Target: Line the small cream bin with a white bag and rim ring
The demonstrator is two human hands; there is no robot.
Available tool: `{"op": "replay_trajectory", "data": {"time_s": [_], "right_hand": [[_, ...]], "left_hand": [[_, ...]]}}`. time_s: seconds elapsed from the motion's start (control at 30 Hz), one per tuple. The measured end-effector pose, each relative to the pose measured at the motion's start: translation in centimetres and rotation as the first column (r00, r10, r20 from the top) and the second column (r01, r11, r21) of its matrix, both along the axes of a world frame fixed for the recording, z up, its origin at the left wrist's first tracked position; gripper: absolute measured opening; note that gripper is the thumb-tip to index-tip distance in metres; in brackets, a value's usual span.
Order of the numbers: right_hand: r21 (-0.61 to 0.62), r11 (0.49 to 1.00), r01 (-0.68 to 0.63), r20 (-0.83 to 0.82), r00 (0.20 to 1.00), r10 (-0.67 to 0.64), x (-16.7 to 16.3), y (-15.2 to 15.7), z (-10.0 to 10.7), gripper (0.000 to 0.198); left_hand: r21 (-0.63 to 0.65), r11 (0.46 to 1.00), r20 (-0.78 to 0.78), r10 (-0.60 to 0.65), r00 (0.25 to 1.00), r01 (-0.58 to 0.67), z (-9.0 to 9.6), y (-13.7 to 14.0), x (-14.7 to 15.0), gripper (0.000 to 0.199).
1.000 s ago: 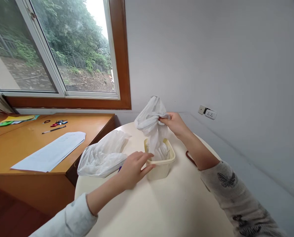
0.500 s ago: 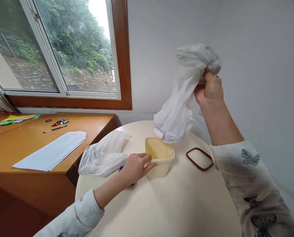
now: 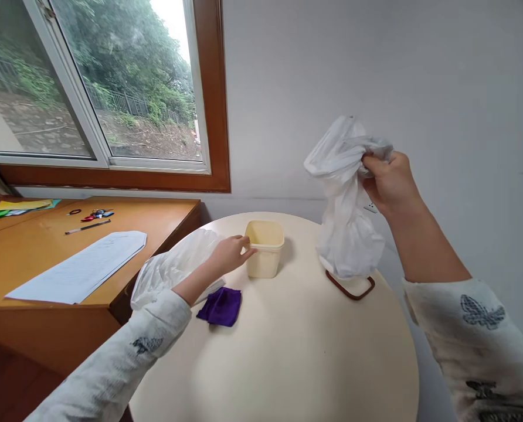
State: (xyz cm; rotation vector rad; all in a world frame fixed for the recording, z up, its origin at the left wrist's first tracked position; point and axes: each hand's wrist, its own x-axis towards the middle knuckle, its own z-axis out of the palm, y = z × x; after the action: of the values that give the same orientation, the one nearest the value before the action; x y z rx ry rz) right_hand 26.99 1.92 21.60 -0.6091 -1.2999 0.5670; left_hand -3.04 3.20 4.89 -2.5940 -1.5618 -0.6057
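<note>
My right hand (image 3: pixel 391 179) is closed round the gathered top of a white plastic bag (image 3: pixel 352 240), which hangs over the right side of the round table. The bag's lower part bulges, but what is inside cannot be made out. Beneath it, a brown rounded frame (image 3: pixel 356 297) lies partly covered from view. My left hand (image 3: pixel 230 253) pinches the left rim of a small pale yellow bin (image 3: pixel 264 264) that is upright towards the back of the table. A folded purple cloth (image 3: pixel 224 308) lies in front of the left hand. Behind the left forearm spreads another white plastic bag (image 3: pixel 173 269).
The round cream table (image 3: pixel 296 351) stands close to the wall. At its left is a wooden desk (image 3: pixel 165 220) with paper sheets (image 3: pixel 81 266), a pen (image 3: pixel 88 227), keys (image 3: pixel 98 215) and coloured papers (image 3: pixel 19 206). A wall socket (image 3: pixel 370 207) shows behind the right wrist.
The bag in my right hand has moved right and down, away from above the bin. My left hand has shifted the bin back and left. The purple cloth has come into fuller view.
</note>
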Motion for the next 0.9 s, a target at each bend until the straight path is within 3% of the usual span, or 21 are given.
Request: {"op": "replay_trajectory", "data": {"time_s": [0.17,0.3,0.37,0.47,0.57,0.67,0.8,0.9], "right_hand": [[-0.060,0.997,0.040,0.097,0.995,-0.034,0.0,-0.6,-1.7,0.009],[-0.097,0.994,0.049,0.165,0.986,-0.033,-0.8,-0.8,-2.8,0.005],[-0.123,0.990,0.074,0.225,0.973,-0.045,-1.5,-1.0,-3.3,0.006],[-0.161,0.982,0.100,0.314,0.948,-0.045,-3.0,-1.7,-3.9,0.011],[-0.188,0.981,0.054,0.382,0.924,0.023,-4.6,-2.6,-4.4,0.011],[-0.238,0.971,-0.026,0.426,0.896,0.129,-6.2,-3.6,-4.9,0.009],[-0.357,0.910,-0.212,0.351,0.872,0.341,-7.9,-4.7,-6.0,0.008],[-0.429,0.820,-0.379,0.164,0.860,0.483,-9.0,-4.9,-7.4,0.008]], "left_hand": [[0.009,1.000,0.020,0.019,1.000,-0.019,0.7,0.5,-0.5,0.034],[0.164,0.985,0.171,0.032,0.985,-0.060,0.6,-2.8,0.1,0.030],[0.086,0.996,0.225,0.014,0.974,-0.034,-0.3,-5.4,0.8,0.026],[-0.166,0.984,0.271,-0.016,0.963,0.063,-2.1,-9.2,2.4,0.031],[-0.263,0.962,0.504,0.070,0.861,0.075,-3.2,-11.1,4.0,0.060],[-0.279,0.947,0.696,0.085,0.713,0.160,-2.9,-10.7,5.4,0.088],[-0.261,0.920,0.808,0.042,0.588,0.293,-1.5,-9.0,7.3,0.090],[-0.338,0.886,0.831,0.123,0.543,0.316,-0.7,-8.3,8.6,0.082]]}}
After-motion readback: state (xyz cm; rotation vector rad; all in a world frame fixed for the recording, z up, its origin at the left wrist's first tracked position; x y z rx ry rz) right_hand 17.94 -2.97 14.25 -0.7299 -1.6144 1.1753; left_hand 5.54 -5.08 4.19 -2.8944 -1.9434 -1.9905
